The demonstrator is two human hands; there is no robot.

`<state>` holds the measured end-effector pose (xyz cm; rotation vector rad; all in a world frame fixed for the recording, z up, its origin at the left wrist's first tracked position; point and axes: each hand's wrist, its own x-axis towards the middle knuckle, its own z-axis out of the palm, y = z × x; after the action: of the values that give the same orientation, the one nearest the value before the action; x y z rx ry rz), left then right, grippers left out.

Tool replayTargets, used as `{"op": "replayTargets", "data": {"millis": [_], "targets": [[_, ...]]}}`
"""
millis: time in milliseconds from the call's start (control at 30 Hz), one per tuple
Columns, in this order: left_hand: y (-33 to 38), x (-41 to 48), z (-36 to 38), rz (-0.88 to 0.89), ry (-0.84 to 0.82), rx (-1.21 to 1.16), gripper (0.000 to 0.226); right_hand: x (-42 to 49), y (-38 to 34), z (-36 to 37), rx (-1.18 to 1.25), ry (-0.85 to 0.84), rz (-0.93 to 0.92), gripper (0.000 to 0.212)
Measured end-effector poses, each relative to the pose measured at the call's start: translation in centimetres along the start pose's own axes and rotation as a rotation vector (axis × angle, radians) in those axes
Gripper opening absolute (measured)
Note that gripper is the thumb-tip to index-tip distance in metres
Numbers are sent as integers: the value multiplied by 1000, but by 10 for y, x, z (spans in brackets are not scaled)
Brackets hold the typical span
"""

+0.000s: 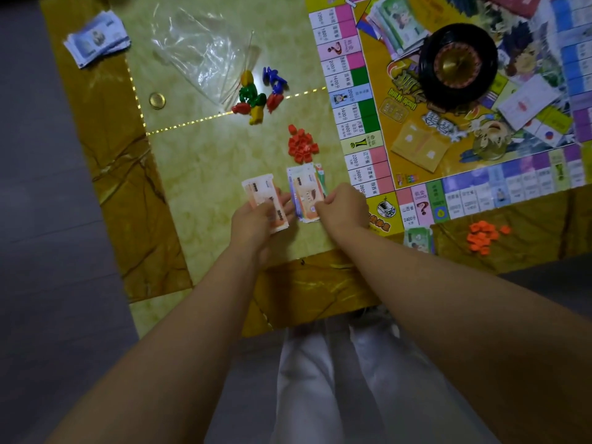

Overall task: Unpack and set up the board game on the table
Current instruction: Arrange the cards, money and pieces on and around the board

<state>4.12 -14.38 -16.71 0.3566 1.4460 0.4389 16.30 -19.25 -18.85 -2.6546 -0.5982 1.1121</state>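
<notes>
Orange bills point(260, 191) are pinched in the left grip point(254, 222), likely for sorting; the pile point(302, 190) beside it is pinched by the right grip point(344, 206).

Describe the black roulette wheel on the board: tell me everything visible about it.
The roulette wheel is a round, glossy black dish, plastic by the look, with a wide raised rim. Inside runs a ring of dark red and black pockets around a shiny gold centre dome. It lies flat, right way up, on the picture field of the game board. Its upper left rim seems to overlap a stack of green banknotes, and a white card lies close by its lower right.
</notes>
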Motion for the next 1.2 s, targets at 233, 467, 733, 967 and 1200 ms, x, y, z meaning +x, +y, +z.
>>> {"op": "replayTargets", "data": {"millis": [233,467,733,967,1200], "targets": [[-9,-7,17,26,-12,142,20,0,8,-14,141,-22,-104,22],[-34,-31,64,-22,-14,179,24,-15,45,-60,597,-307,-147,12],[-90,-67,117,-198,-118,320,17,-17,130,-113,561,-253,-71,9],[-121,-64,117,-92,7,325,34,-9,187,-110,403,-152,59,28],[-132,-65,119,-10,-33,368,23,-10,188,-88,59,19,27,12]]}}
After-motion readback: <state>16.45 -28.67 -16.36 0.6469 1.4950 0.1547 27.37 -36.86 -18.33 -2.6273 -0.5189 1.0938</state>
